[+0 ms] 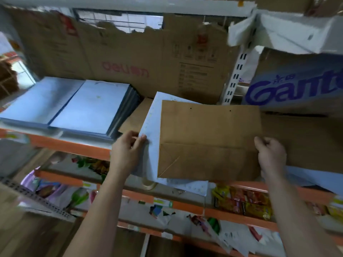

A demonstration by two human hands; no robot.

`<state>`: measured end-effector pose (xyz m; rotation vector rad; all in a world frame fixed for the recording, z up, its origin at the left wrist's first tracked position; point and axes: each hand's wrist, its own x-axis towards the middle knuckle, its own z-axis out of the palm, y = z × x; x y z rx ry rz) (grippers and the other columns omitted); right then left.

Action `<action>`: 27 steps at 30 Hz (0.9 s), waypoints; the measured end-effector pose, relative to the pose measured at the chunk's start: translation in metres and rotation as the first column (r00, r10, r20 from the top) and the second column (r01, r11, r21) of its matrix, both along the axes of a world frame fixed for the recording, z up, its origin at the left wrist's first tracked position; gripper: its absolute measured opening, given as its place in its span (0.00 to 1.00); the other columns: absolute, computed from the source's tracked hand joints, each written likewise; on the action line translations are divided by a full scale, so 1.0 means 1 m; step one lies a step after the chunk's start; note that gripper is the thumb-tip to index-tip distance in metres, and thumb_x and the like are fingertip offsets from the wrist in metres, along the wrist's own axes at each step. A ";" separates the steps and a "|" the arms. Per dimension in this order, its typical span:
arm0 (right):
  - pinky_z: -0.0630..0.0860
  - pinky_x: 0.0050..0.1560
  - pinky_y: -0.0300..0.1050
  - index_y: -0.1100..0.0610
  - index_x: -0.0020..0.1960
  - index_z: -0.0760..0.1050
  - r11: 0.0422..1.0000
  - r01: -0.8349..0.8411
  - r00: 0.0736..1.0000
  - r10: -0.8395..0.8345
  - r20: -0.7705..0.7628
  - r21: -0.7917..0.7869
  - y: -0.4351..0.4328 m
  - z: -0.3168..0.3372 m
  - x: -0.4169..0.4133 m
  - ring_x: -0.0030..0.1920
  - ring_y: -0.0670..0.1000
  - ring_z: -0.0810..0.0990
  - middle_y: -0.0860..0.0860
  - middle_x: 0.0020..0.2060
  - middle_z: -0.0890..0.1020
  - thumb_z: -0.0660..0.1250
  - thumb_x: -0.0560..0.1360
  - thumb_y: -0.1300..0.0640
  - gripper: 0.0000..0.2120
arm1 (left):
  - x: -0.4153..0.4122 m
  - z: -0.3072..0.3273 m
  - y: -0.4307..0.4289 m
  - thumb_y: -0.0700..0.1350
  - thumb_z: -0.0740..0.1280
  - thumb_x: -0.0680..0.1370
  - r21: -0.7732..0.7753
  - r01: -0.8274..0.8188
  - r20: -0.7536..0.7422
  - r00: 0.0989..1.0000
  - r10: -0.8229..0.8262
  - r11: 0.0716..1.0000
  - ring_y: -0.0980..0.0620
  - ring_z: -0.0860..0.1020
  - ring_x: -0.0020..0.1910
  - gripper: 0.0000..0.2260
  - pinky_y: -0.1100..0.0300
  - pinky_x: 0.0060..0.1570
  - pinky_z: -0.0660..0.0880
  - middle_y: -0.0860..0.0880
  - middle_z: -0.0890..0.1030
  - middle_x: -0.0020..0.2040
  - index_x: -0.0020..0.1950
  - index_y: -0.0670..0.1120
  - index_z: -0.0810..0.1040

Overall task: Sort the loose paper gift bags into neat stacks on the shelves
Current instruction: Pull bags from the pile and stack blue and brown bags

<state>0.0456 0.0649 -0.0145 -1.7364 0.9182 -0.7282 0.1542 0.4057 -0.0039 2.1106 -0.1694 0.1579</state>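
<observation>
Gripping a blue bag (152,115) and a brown bag (207,138) at the shelf (74,145) edge.
Left grip (128,151) is pinching the blue bag; right grip (271,154) is curling round the brown bag's side.

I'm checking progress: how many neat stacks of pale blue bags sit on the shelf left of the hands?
2. The far-left stack lies at the shelf end; the second stack lies beside it, nearer the left hand. More may be hidden.

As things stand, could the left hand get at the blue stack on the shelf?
Probably yes: the blue stack lies beside the left hand, nothing between, but that hand grips a pale bag.
</observation>
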 end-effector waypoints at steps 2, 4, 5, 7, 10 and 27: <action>0.68 0.48 0.44 0.62 0.59 0.77 1.000 -0.006 1.000 0.005 0.008 0.019 0.026 -0.002 0.014 0.52 0.56 0.78 0.56 0.49 0.80 0.66 0.78 0.51 0.16 | 0.008 -0.002 0.029 0.52 0.66 0.78 -0.050 -0.049 0.020 0.999 0.050 0.998 0.55 0.79 0.39 0.08 0.58 0.35 0.74 0.53 0.81 0.40 0.48 0.48 0.78; 0.72 0.51 0.47 0.62 0.58 0.77 0.999 -0.035 0.999 0.034 0.016 0.038 0.049 -0.004 0.031 0.53 0.57 0.79 0.55 0.49 0.80 0.66 0.77 0.50 0.16 | 0.016 -0.004 0.054 0.51 0.66 0.78 -0.051 -0.090 0.052 0.994 0.092 0.995 0.60 0.77 0.37 0.07 0.63 0.33 0.70 0.56 0.79 0.38 0.48 0.48 0.77; 0.75 0.54 0.51 0.60 0.56 0.77 0.998 -0.057 0.998 0.057 0.020 0.041 0.058 -0.007 0.041 0.53 0.57 0.80 0.55 0.49 0.81 0.66 0.76 0.47 0.18 | 0.022 -0.005 0.066 0.51 0.66 0.78 -0.043 -0.106 0.058 0.992 0.109 0.993 0.62 0.76 0.37 0.07 0.64 0.32 0.68 0.57 0.79 0.38 0.49 0.48 0.77; 0.76 0.57 0.59 0.57 0.54 0.77 0.994 -0.095 0.995 0.095 0.007 0.062 0.078 -0.011 0.061 0.51 0.57 0.80 0.54 0.48 0.82 0.65 0.73 0.42 0.20 | 0.034 -0.008 0.088 0.50 0.66 0.78 -0.045 -0.137 0.067 0.988 0.140 0.990 0.61 0.76 0.37 0.07 0.65 0.33 0.68 0.56 0.78 0.38 0.49 0.48 0.76; 0.74 0.59 0.58 0.60 0.59 0.74 0.986 -0.153 0.988 0.154 -0.005 0.069 0.113 -0.011 0.096 0.54 0.58 0.78 0.56 0.53 0.81 0.64 0.79 0.48 0.17 | 0.057 -0.014 0.120 0.50 0.66 0.78 -0.065 -0.194 0.057 0.979 0.198 0.979 0.56 0.78 0.39 0.09 0.63 0.33 0.69 0.52 0.80 0.40 0.51 0.46 0.77; 0.74 0.55 0.49 0.60 0.65 0.72 0.956 -0.278 0.960 0.280 -0.006 0.092 0.273 -0.013 0.274 0.54 0.54 0.78 0.54 0.55 0.79 0.64 0.79 0.50 0.19 | 0.195 -0.009 0.300 0.50 0.75 0.70 -0.201 -0.342 -0.108 0.939 0.327 0.918 0.54 0.82 0.41 0.14 0.56 0.41 0.78 0.51 0.84 0.43 0.54 0.50 0.79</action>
